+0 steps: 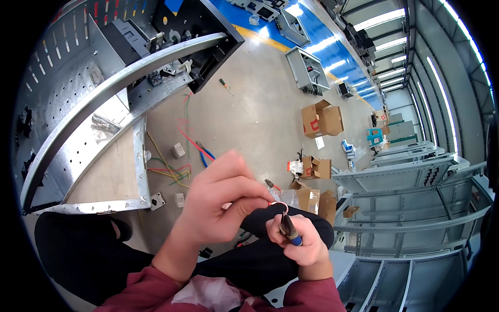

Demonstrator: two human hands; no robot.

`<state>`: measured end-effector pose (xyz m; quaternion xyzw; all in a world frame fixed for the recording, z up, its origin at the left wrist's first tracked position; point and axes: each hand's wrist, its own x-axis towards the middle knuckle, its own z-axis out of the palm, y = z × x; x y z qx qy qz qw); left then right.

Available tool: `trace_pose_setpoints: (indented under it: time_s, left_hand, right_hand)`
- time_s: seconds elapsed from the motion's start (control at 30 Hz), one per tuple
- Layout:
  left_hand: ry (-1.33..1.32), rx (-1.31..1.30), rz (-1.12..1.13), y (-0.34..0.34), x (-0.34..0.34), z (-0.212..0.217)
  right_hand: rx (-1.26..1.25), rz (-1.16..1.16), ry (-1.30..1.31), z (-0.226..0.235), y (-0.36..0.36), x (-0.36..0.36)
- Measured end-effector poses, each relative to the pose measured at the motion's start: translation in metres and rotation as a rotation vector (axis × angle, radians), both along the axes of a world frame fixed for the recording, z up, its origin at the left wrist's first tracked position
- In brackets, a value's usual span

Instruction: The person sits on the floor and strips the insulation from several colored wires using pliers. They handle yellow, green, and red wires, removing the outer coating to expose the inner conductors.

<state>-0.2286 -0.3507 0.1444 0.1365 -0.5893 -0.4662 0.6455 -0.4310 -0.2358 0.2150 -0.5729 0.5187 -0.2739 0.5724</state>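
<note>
Head view, hands [260, 213] gripping pliers [289, 229], wire [280, 205]

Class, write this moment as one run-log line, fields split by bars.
left hand: pinches red wire loop | right hand: grips blue-handled pliers at the loop | floor: loose wires, cardboard boxes

Ahead of me on the floor I note a large open brown carton [322, 119], two smaller brown cartons [316, 167] nearer, and a white paper sheet [319, 142] between.
</note>
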Motion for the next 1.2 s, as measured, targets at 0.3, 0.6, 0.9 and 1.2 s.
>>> trace_pose_setpoints:
  time_s: [0.3,0.6,0.9,1.2]
  left_hand:
    - [-0.055,-0.079,0.354,0.030,-0.013,0.016]
    - [-0.056,-0.109,0.531,0.050,-0.023,0.019]
    - [0.051,-0.024,0.478,0.059,-0.040,0.027]
    - [0.283,0.567,-0.447,0.031,-0.043,0.015]
  right_hand:
    - [-0.817,-0.193,0.667,-0.021,-0.007,0.016]
    - [-1.318,-0.388,0.841,-0.046,-0.030,0.009]
    - [-1.498,-0.554,1.057,-0.042,-0.042,-0.002]
    - [-0.751,-0.340,0.664,-0.035,-0.039,-0.033]
